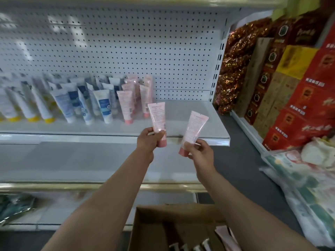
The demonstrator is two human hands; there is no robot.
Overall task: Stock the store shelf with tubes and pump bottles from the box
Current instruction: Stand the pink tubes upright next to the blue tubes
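My left hand (149, 140) grips a pink tube (158, 118) near its cap, held upright in front of the white shelf (195, 120). To its right, my right hand (198, 151) pinches a second pink tube (194, 128) that tilts right. Several pink tubes (126, 105) stand cap-down on the shelf beside rows of white and blue tubes (87, 104). Lower down, the open cardboard box (154, 223) holds pump bottles (190, 246) and a pink tube (224, 234).
White tubes with yellow caps (30, 109) fill the shelf's left end. A lower shelf (81, 160) runs beneath. Red and brown cartons (299, 91) and shiny red bags (235, 64) stack at the right, with plastic-wrapped packs (299, 187) on the floor.
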